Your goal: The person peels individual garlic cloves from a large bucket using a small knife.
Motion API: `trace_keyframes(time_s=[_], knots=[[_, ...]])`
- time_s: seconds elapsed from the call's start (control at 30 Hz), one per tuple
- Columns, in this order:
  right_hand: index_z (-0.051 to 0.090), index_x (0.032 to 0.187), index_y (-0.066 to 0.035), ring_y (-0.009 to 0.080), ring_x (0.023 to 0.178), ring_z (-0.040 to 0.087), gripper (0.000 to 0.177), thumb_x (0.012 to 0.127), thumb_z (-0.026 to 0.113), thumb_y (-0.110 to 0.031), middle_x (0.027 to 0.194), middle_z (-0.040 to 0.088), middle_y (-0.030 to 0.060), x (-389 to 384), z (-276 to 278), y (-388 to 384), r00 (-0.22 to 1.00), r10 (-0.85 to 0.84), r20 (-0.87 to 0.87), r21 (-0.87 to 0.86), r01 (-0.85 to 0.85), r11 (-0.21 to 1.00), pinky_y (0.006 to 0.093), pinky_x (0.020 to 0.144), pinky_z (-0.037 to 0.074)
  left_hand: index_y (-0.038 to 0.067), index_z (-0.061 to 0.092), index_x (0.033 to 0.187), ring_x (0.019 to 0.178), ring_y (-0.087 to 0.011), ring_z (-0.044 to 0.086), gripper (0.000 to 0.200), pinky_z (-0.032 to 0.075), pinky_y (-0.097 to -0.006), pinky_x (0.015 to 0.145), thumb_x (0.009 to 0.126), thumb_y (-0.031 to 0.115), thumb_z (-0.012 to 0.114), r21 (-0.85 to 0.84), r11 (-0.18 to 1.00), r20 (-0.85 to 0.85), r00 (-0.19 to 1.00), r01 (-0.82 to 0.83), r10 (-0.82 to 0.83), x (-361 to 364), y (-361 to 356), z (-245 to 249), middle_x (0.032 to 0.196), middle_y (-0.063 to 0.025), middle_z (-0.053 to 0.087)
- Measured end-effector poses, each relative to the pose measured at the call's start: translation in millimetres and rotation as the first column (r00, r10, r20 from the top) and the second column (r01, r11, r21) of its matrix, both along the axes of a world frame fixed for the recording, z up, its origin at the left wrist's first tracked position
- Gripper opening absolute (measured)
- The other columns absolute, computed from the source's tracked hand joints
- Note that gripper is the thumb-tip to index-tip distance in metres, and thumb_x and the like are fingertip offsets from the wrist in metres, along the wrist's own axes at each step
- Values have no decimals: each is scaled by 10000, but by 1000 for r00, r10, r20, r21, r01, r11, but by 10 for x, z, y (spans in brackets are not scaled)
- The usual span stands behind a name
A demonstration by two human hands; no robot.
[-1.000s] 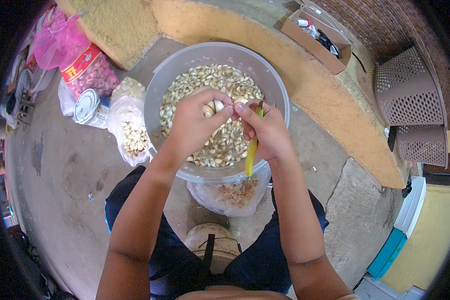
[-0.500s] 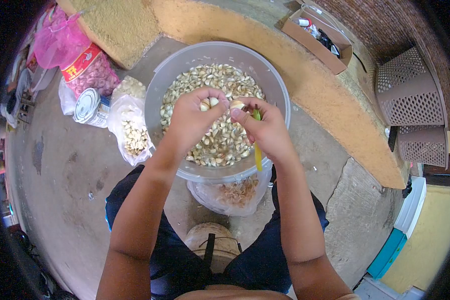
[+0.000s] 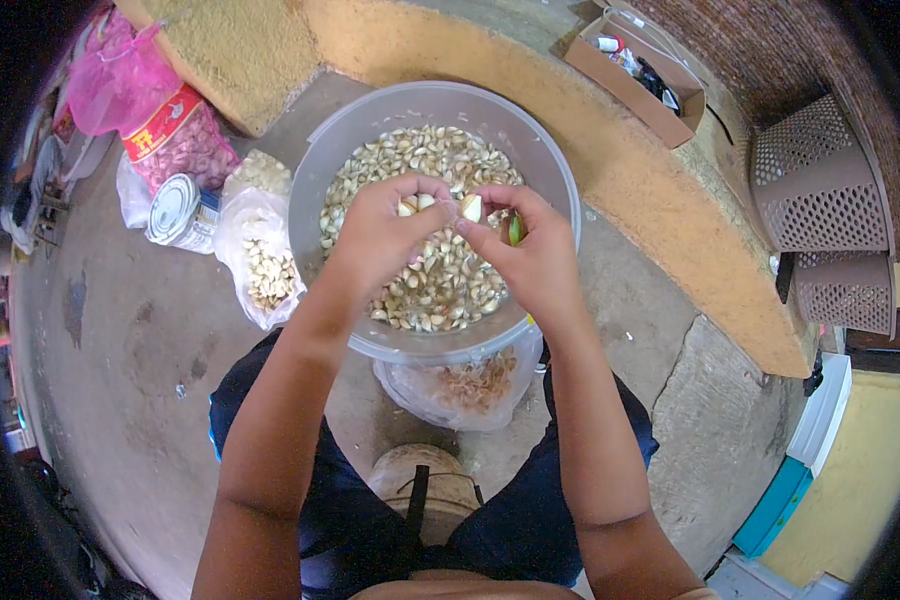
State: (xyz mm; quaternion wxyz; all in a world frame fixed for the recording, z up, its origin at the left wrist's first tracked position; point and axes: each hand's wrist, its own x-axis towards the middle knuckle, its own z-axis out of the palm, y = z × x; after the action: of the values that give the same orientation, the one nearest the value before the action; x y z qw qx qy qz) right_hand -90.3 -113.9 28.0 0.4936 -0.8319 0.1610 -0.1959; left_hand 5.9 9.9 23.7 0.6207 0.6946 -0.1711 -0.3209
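Over a wide grey tub (image 3: 562, 165) my two hands meet, fingertips close together. My left hand (image 3: 378, 232) is closed around a few garlic cloves (image 3: 415, 204), which show between its curled fingers. Between thumb and fingers my right hand (image 3: 535, 250) pinches one pale garlic clove (image 3: 472, 208). That hand also keeps a slim yellow-green tool (image 3: 515, 230) against its palm; it looks like a knife handle, and no blade shows. Below, many unpeeled-looking loose cloves (image 3: 425, 300) lie in the tub, seemingly in water.
A clear bag with brown skins (image 3: 470, 385) sits against the tub's near side. Left of the tub are a white bag of peeled cloves (image 3: 268, 270), a can (image 3: 175, 208) and a pink mesh sack (image 3: 185, 145). A cardboard box (image 3: 635, 85) rests on the ledge (image 3: 660, 195).
My right hand has turned, so the clove in it now stands more upright and the yellow-green tool is mostly hidden behind the hand. My left hand has barely moved.
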Motion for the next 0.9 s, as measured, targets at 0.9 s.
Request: trace_keyframes(time_s=[0.9], knots=[[519,1023,20,54,417,335,293,829,447,-188,827,562,69,42,-19,39,1000,-4,-15,846,15,533,195,379,314,32,553,843,521,-58,437,121,329,-179,399,761,121,558,-118,992,-239,968,50,-77,86,53,-3,621,7,470]])
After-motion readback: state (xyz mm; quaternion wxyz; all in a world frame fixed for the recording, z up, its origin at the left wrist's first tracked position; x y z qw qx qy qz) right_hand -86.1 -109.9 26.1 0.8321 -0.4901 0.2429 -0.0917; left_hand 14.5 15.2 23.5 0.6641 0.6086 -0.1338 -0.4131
